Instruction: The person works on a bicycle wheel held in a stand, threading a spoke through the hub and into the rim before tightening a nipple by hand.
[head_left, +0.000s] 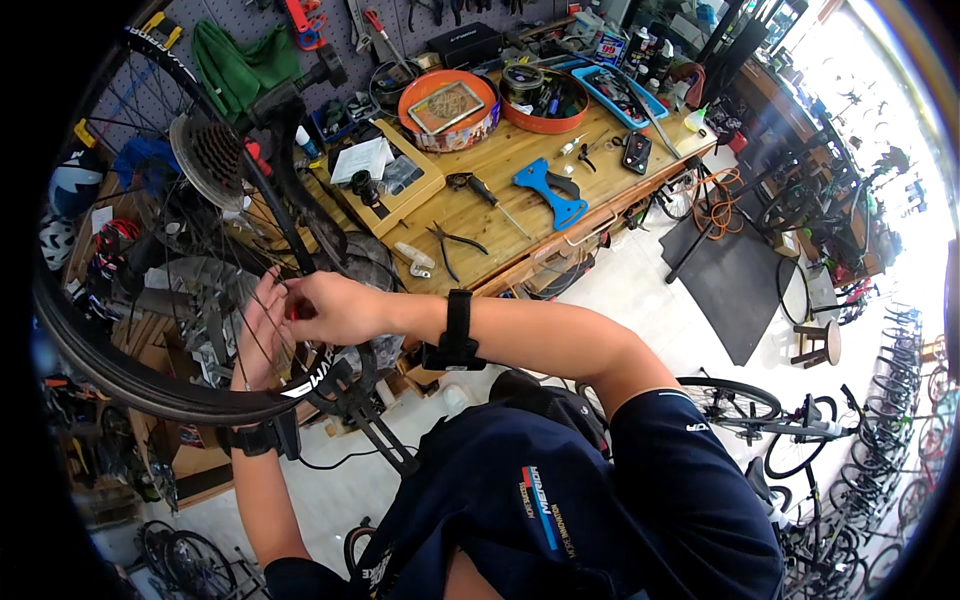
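Note:
A bicycle wheel (140, 392) with a black rim, thin spokes and a cassette (203, 165) stands at my left, held in a wheel stand (360, 405). My left hand (262, 325) reaches up behind the spokes near the inner side of the rim. Its fingers are stretched out, partly crossed by spokes, and I cannot make out anything in them. Facing it, my right hand (345, 308) is closed at the spokes, thumb and fingers around a small red tool (297, 312). Most of that red tool is hidden by the fingers.
A wooden workbench (480, 250) holds pliers (455, 243), a screwdriver (490, 197), a blue-handled tool (552, 195), round orange tins (545, 120) and a blue tray (622, 95). A stool (820, 343) and several bicycles (800, 430) stand at the right.

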